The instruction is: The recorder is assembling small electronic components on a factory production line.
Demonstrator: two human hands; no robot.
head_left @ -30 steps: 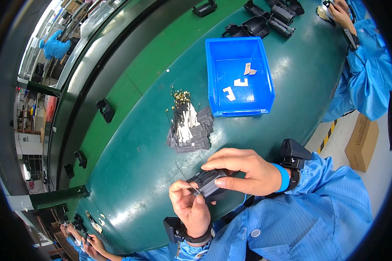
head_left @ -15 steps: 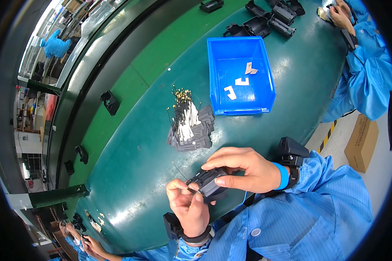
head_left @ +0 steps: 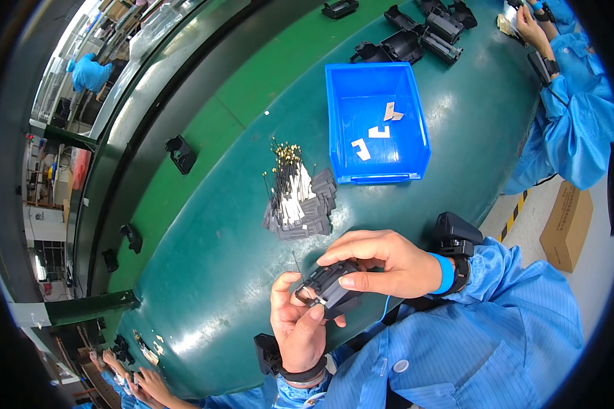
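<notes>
A black plastic housing [head_left: 331,290] is held between my two hands above the near part of the table. My right hand [head_left: 396,266] grips it from the right, thumb on the near side and fingers over the far side. At its left end, the fingers of my left hand [head_left: 299,326] are closed around the edge, with the thumb pressed on the top. A thin dark wire [head_left: 295,260] sticks up beside the housing's left end. Farther off lies a pile of black cables with gold tips, white strips and dark grey pads [head_left: 297,198].
A blue bin [head_left: 378,178] holds a few small pale cut pieces. Black housings [head_left: 402,44] are heaped beyond it. More housings [head_left: 181,154] sit on the green belt [head_left: 215,129] at left. Co-workers' hands [head_left: 531,28] show at upper right and lower left [head_left: 147,385].
My left hand has shifted slightly right along the housing, and its thumb now presses the top. The wire stands more upright. Housings on the belt have moved slightly away.
</notes>
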